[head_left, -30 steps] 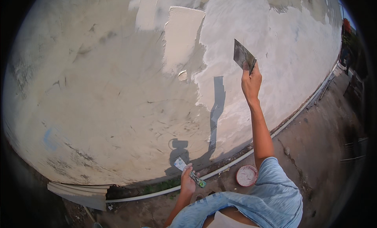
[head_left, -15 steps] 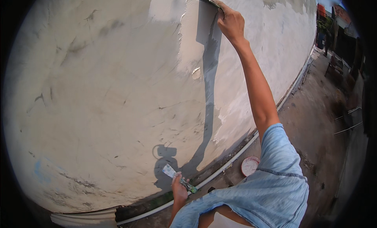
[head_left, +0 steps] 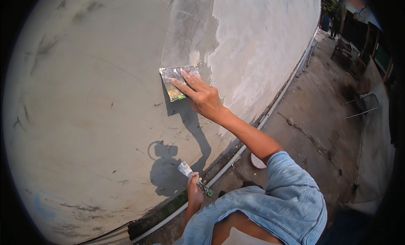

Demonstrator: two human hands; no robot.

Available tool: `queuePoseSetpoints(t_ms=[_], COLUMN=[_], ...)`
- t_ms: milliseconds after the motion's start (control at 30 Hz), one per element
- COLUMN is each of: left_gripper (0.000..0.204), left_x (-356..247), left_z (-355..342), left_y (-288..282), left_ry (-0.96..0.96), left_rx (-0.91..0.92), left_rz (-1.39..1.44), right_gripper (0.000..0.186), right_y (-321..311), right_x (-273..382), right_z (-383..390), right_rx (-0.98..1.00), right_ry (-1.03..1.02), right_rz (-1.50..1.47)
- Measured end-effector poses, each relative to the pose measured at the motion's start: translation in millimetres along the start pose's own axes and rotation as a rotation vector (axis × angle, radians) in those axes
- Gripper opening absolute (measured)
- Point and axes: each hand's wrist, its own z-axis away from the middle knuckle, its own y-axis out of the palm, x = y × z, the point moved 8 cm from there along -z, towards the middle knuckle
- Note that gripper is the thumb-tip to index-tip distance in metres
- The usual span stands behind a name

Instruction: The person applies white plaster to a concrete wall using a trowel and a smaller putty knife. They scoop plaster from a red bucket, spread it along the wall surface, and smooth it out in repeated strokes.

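Observation:
My right hand (head_left: 201, 96) presses a wide, putty-smeared metal scraper (head_left: 174, 74) against the grey plastered wall (head_left: 101, 127), fingers spread over the back of the blade. Above the scraper runs a smeared darker strip (head_left: 185, 30), beside a paler, ragged-edged coated area (head_left: 253, 47). Lower down, my left hand (head_left: 195, 190) grips a narrow putty knife (head_left: 184, 169), blade pointing up, in front of my shadow on the wall. A pot of white paste (head_left: 256, 162) on the ground is partly hidden behind my right arm.
A white pipe (head_left: 228, 165) runs along the wall's foot above the cracked concrete ground (head_left: 316, 118). At the right are a metal-framed object (head_left: 367, 105) and a leaning grey sheet (head_left: 375, 160). A standing person (head_left: 335, 23) is far back along the passage.
My right hand has swept the scraper down from high on the wall; the thick cream patch there now appears as a thin grey smear. The view has shifted, showing more of the passage.

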Motion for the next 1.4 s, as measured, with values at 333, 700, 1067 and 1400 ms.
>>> queuePoseSetpoints(t_ms=[333,700,1067,1400], left_gripper=[0.016,0.013,0.015,0.016], left_x=[19.4,28.7,30.0,24.6], left_z=[4.3,-1.7,-14.4,-9.8], left_y=[19.3,0.5,21.1,15.3], left_ry=[-0.072,-0.138,-0.064,-0.143], left_rx=[0.053,0.014,0.145,0.107], left_rz=[-0.030,-0.047,-0.157,-0.079], right_gripper=[0.024,0.063,0.027,0.065], right_y=[-58.4,8.9,-82.1,1.9], right_x=[-160.2,0.6,-183.9,12.4], right_z=[-27.7,-17.9,-63.7,16.5], right_rx=[-0.194,-0.155,-0.499,-0.091], right_ry=[0.669,0.222,0.460,0.085], right_rz=[-0.807,-0.018,-0.137,-0.237])
